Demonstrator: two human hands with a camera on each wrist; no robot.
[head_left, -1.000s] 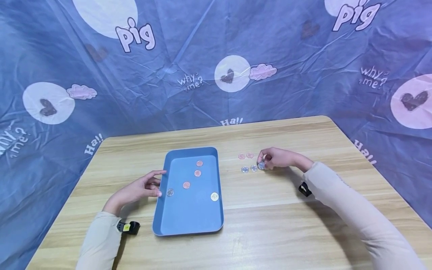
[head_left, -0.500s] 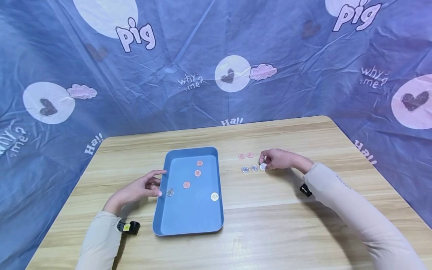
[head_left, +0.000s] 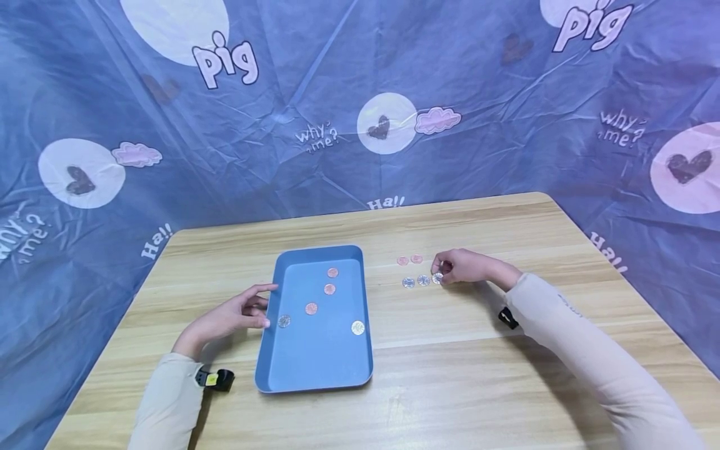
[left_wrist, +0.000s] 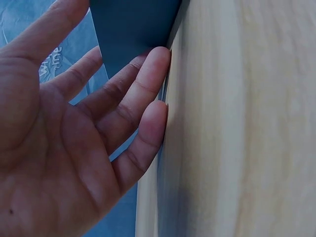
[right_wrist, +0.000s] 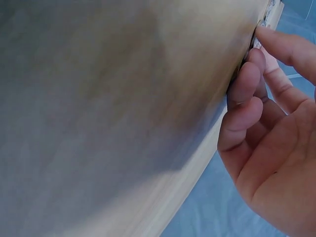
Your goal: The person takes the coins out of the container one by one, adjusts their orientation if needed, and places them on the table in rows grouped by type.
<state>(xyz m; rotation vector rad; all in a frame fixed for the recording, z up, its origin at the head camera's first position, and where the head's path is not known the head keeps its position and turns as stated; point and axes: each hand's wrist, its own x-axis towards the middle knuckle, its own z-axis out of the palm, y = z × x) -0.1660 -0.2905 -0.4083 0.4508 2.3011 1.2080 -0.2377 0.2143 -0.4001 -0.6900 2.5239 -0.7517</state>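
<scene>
My right hand (head_left: 465, 265) pinches a silver coin (head_left: 437, 278) with thumb and index fingertips, low at the tabletop; the right wrist view shows the other fingers (right_wrist: 242, 118) curled in beside it. That coin is at the right end of a row with two more silver coins (head_left: 424, 280). Two copper coins (head_left: 416, 259) lie just behind the row. My left hand (head_left: 230, 315) rests beside the blue tray (head_left: 315, 362), its fingertips at the outside of the tray's left wall. In the left wrist view its fingers (left_wrist: 150, 74) are loosely bent against the tray's dark side (left_wrist: 133, 34).
Inside the tray lie several coins: copper ones (head_left: 329, 289), a dark silver one (head_left: 284, 321) by the left wall and a gold one (head_left: 357, 327) by the right wall. The wooden table (head_left: 450, 387) ends at a blue printed cloth (head_left: 253, 156) behind.
The coin in my right hand has shifted slightly right and down and now lies flatter, in line with the other silver coins. My left hand and the tray have stayed put.
</scene>
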